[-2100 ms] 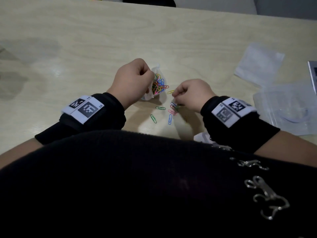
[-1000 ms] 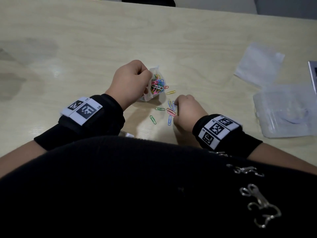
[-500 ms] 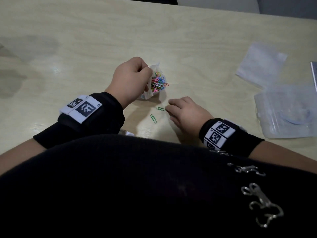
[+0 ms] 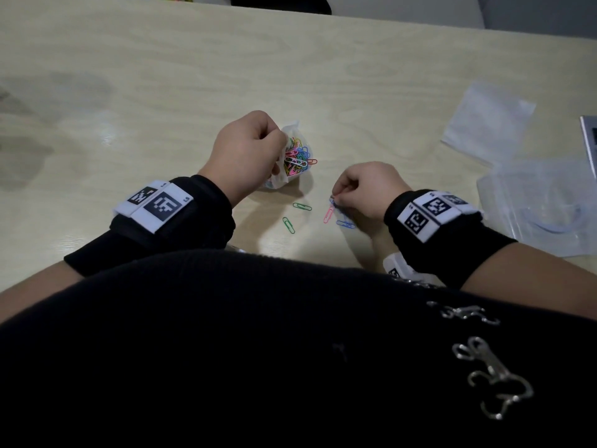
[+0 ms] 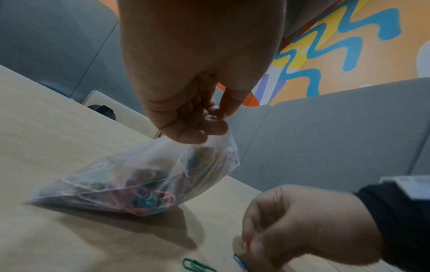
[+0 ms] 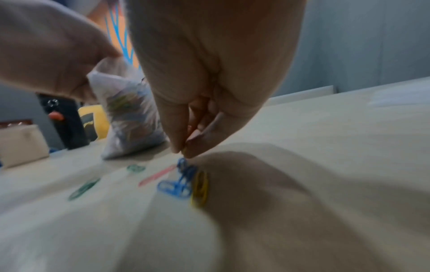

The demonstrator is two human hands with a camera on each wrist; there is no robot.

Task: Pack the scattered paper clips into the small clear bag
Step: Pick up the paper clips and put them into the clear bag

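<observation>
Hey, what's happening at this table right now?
A person is packing coloured paper clips into a small clear plastic bag. Their left hand grips the bag's top edge, holding it up off the pale wooden table; it already holds many clips. Their right hand pinches at a small cluster of blue clips next to a yellow one. A pink clip and two green clips lie loose on the table.

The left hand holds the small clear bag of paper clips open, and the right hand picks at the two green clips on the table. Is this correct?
Not quite. The left hand does hold the small clear bag, but the right hand picks at the blue clips, not the green clips, which lie apart, untouched. The right wrist view shows it best.
</observation>
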